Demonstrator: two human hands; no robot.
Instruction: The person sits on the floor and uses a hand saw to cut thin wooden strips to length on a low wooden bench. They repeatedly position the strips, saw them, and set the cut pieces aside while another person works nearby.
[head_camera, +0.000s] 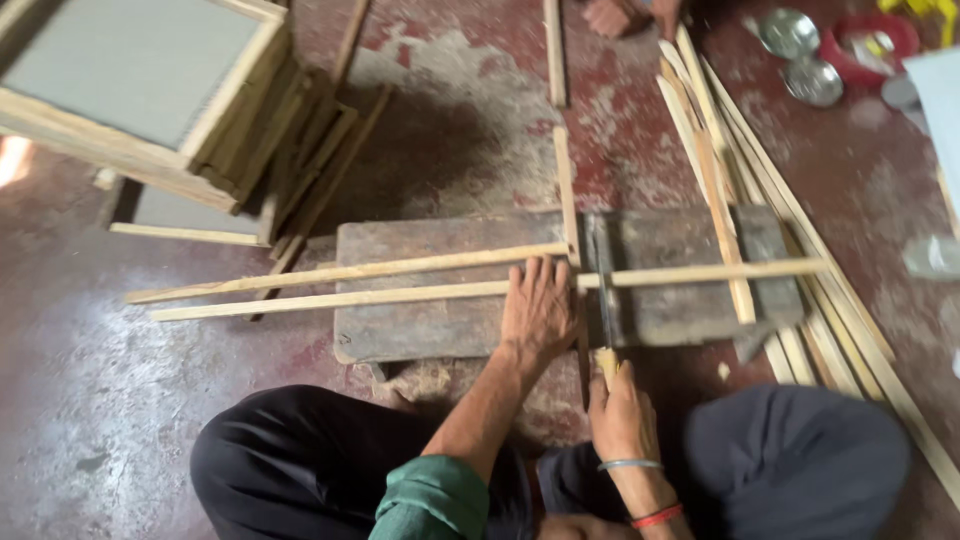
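Right hand (622, 408) is gripping the wooden handle of a saw (604, 300), fingers closed around it. Left hand (538, 308) is pressing flat, fingers spread, on the long strip (400, 293), pinning it to the board (450, 325). Blade is crossing the strip just beside the left fingertips. Risk, judged: blade skipping sideways could nick those fingers; loosened pressure could let the strip shift.

A floor-level woodworking shop: wooden strips (760, 190), stacked frames (150, 90), worn cutting board (450, 325).
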